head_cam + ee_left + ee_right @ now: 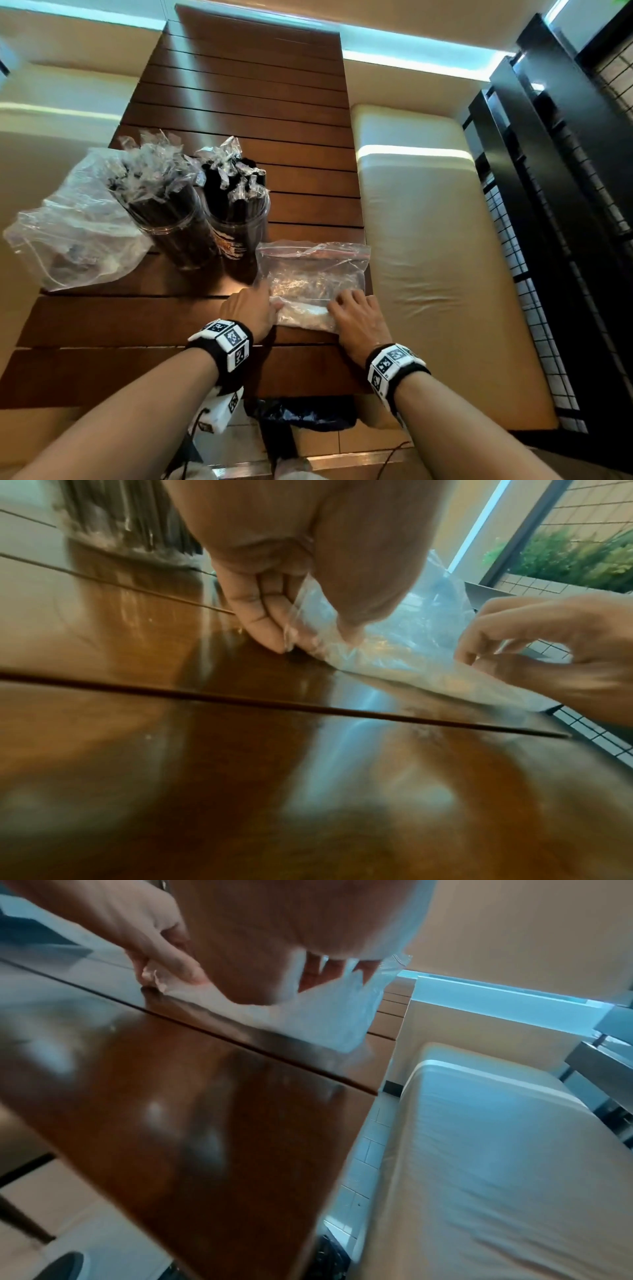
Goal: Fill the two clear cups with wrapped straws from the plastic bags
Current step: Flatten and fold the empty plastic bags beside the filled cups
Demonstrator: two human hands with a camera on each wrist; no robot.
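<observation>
Two clear cups stand side by side on the slatted wooden table, the left cup and the right cup both packed with black wrapped straws. A flat clear plastic bag lies in front of them by the table's right edge. My left hand pinches its near left corner between thumb and fingers, as the left wrist view shows: left hand, bag. My right hand grips the near right edge with curled fingers. In the right wrist view the bag lies under my right hand.
A crumpled clear bag lies left of the cups, hanging over the table's left edge. A cream bench seat runs along the right side, with dark lattice panels beyond. A dark bag sits under the table's near end.
</observation>
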